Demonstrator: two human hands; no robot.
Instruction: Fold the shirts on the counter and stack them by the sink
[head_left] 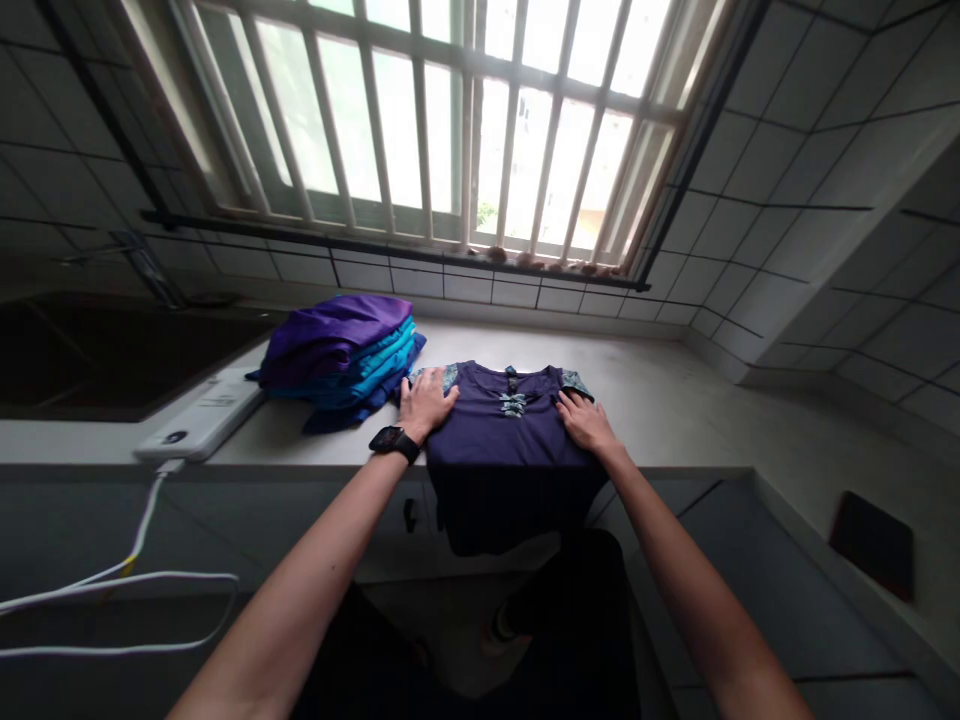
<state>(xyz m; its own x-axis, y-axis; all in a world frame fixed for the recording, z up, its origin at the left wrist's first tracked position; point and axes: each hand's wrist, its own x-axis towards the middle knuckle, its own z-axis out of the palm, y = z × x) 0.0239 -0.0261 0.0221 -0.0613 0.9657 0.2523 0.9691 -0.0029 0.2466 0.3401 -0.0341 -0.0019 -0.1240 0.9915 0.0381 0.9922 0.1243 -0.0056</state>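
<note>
A dark purple short-sleeved shirt (pixel 510 430) lies spread on the white counter, neckline toward the window, its lower part hanging over the front edge. Patterned trim shows on both sleeves and below the neckline. My left hand (pixel 427 405), with a black watch on the wrist, rests flat on the left sleeve and shoulder. On the right sleeve lies my right hand (pixel 586 420), its fingers extended over the fabric. Left of the shirt sits a pile of folded purple and blue clothes (pixel 345 355), close to my left hand.
A white power strip (pixel 202 415) with a white cable (pixel 150 510) lies left of the pile, beside a dark sink (pixel 112 355) and faucet (pixel 150 270). A black flat object (pixel 874 543) rests on the right counter (pixel 787 440). Behind is a barred window.
</note>
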